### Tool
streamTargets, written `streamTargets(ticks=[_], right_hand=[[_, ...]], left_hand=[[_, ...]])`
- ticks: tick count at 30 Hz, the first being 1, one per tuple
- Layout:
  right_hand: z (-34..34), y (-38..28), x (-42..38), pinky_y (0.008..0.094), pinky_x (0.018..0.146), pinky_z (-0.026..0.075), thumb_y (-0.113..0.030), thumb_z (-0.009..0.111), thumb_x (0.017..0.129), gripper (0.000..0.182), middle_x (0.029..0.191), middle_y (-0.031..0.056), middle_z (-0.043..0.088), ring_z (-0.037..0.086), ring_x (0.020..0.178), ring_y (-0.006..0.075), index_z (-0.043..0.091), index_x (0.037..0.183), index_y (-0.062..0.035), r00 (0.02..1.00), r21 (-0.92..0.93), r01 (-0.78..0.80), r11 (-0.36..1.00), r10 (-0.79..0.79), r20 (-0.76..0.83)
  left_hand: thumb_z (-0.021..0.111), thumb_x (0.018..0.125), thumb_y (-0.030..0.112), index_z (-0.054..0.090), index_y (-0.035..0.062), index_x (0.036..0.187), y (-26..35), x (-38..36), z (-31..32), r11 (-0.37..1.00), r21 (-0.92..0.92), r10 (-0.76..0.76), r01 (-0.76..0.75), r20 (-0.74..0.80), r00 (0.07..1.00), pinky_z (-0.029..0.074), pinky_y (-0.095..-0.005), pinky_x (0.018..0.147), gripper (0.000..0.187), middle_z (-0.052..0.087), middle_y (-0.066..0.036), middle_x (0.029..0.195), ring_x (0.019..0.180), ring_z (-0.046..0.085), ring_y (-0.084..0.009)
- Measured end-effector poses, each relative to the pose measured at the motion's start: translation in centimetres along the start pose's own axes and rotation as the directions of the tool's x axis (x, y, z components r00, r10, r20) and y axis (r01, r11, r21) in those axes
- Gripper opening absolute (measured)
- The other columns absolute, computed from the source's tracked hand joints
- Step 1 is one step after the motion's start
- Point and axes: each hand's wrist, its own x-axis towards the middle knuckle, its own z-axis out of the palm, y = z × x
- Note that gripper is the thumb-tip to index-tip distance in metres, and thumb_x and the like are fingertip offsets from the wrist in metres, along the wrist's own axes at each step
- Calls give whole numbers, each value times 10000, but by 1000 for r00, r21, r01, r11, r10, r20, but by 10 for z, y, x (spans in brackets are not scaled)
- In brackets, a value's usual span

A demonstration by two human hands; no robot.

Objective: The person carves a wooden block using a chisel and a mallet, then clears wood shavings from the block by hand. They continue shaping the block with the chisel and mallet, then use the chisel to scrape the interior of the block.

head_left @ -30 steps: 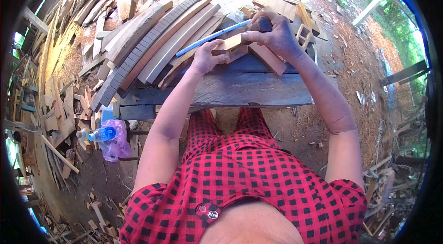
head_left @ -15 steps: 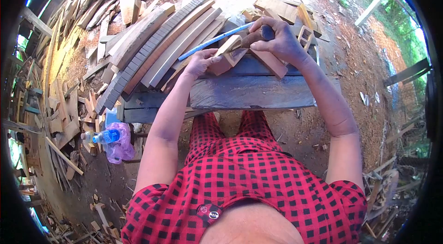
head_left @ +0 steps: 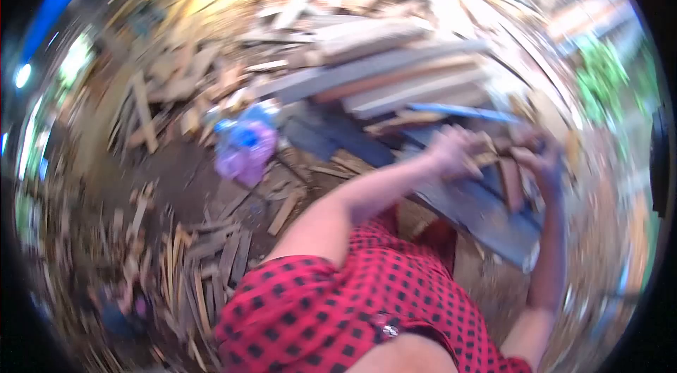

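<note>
Motion smears the view. My left hand [head_left: 455, 151] is at the bench, its thumb and fingers around the near end of a small pale wooden block [head_left: 486, 156]. To its right, my right hand [head_left: 541, 160] is curled around a dark wooden piece [head_left: 520, 136], whose round end showed more clearly before. Just beyond both hands lies a long blue bar [head_left: 465, 113], slanting across the wood. A reddish-brown wooden piece [head_left: 511, 184] sits below and between the hands on the dark bench planks [head_left: 486, 221].
Long timber boards [head_left: 416, 87] are stacked beyond the bench. A purple plastic bag [head_left: 245, 153] with a blue-labelled bottle [head_left: 243, 135] stands to the left. Scrap wood [head_left: 204, 260] litters the ground at lower left, and more lumber [head_left: 303, 6] is piled at the back.
My head has turned left and tilted, so bench, hands and boards have shifted right in view and the scene blurs. Both hands stay by the same wooden pieces.
</note>
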Motion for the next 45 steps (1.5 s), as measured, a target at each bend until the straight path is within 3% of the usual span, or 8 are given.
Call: streamTargets(ticks=[7, 16, 23, 25, 28, 35, 40, 45], right_hand=[[9, 3, 9, 203, 459, 328, -188, 677, 818, 152, 658, -22, 545, 432, 498, 48, 586, 869, -78, 988, 53, -126, 991, 130, -87], [-36, -21, -28, 202, 454, 325, -187, 664, 829, 161, 716, -3, 579, 452, 509, 54, 603, 919, -69, 976, 58, -40, 997, 52, -210], [-15, -24, -47, 183, 461, 342, -203, 678, 805, 168, 756, -2, 549, 457, 534, 54, 626, 914, -85, 955, 40, -105, 994, 113, -275], [-15, -5, -50, 183, 467, 352, -201, 677, 805, 172, 774, 7, 566, 468, 542, 58, 630, 924, -86, 937, 12, -45, 999, 46, -345], [-10, -11, -57, 182, 475, 360, -192, 676, 805, 181, 799, 17, 588, 483, 558, 62, 630, 936, -78, 941, 34, -38, 999, 47, -335], [-13, -13, -76, 260, 694, 416, -140, 682, 768, 238, 920, 55, 618, 539, 775, 133, 635, 977, -37, 947, 25, -25, 999, 32, -320], [-8, -57, -101, 326, 910, 450, -86, 685, 746, 271, 1021, 81, 652, 590, 998, 185, 634, 1006, -29, 903, 189, -198, 962, 254, -347], [-13, -47, -112, 326, 944, 445, -48, 781, 689, 367, 1085, 94, 653, 603, 1037, 192, 625, 1021, -43, 944, 87, 54, 995, -23, -328]], left_hand=[[720, 707, 363, 588, 27, 1109, -18, -4, 54, 987, -150, -89, 60, -193, 977, 377, -438, 894, 540, 496, -171, 1171, 1112, 474, -319], [673, 740, 226, 737, 322, 998, -51, 25, 2, 936, 109, 304, -336, 236, 923, 359, -490, 895, 282, 530, -4, 1199, 1197, 392, -237], [677, 740, 240, 726, 363, 960, -68, 45, 8, 749, 472, 495, -464, 67, 866, 363, -562, 940, 257, 501, 29, 1245, 1218, 410, -221], [658, 748, 204, 736, 303, 952, -61, 29, -2, 811, 410, 446, -417, 27, 894, 396, -525, 949, 239, 520, -19, 1229, 1208, 445, -259], [658, 756, 176, 621, 150, 1126, -60, 30, 39, 915, -403, -163, 2, -364, 917, 444, -459, 910, 372, 540, -165, 1144, 1059, 545, -378], [690, 741, 258, 386, 8, 1306, -26, 10, 51, 912, -298, -361, 281, -261, 895, 434, -464, 920, 688, 560, -197, 1149, 1088, 541, -366], [606, 764, 204, 549, 99, 1053, -43, 22, 30, 976, -212, 37, -50, -63, 997, 513, -474, 736, 312, 674, -160, 929, 866, 649, -367], [628, 761, 303, 678, 174, 934, -35, 29, 6, 981, 52, 191, -187, -105, 976, 522, -423, 748, 221, 690, -77, 872, 852, 665, -296]])
